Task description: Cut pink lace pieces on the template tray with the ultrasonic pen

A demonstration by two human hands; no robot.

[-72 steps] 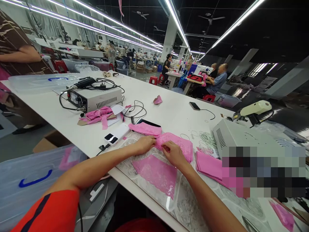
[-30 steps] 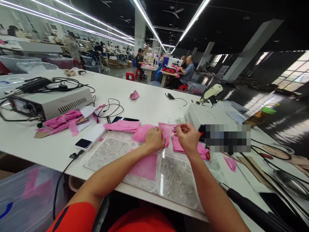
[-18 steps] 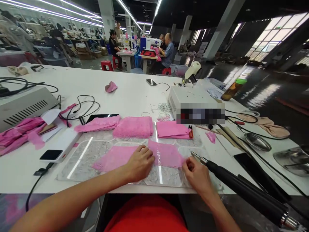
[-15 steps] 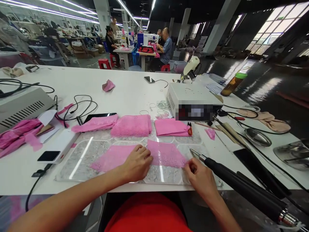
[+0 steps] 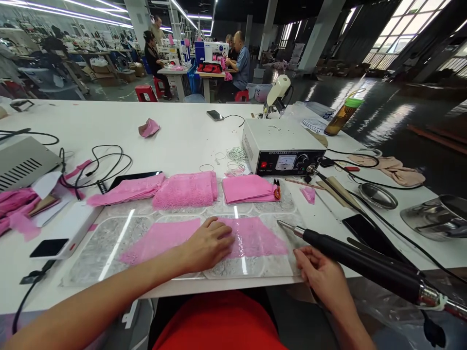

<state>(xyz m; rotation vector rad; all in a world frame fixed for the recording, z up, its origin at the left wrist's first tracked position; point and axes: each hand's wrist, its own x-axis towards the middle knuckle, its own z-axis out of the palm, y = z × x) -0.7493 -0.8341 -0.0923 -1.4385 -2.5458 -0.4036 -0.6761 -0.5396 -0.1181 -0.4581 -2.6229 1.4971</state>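
Note:
My left hand (image 5: 211,244) lies flat on pink lace fabric, fingers stretched and pressing it onto a glossy patterned mat (image 5: 142,228). One lace piece (image 5: 259,236) spreads to the right of the hand, and another pink piece (image 5: 160,238) shows to its left, partly under my forearm. Just off the lace's right corner, my right hand (image 5: 323,272) has its fingers loosely curled together; nothing shows in them. A black pen-shaped tool (image 5: 361,262) with a metal tip passes over that hand, its tip above the mat near the lace's right edge.
Folded pink cloths (image 5: 189,189) lie along the mat's back edge, with small red-handled snips (image 5: 277,189) beside them. Behind stands a control box (image 5: 284,141) cabled to the tool. To the right are a metal dish (image 5: 378,195) and steel pot (image 5: 434,216). A white power bank-like box (image 5: 69,233) sits left.
My right hand has let go of the lace corner and moved right, under the tool. My left hand has flattened on the lace. The view has shifted slightly; the tool stays in place.

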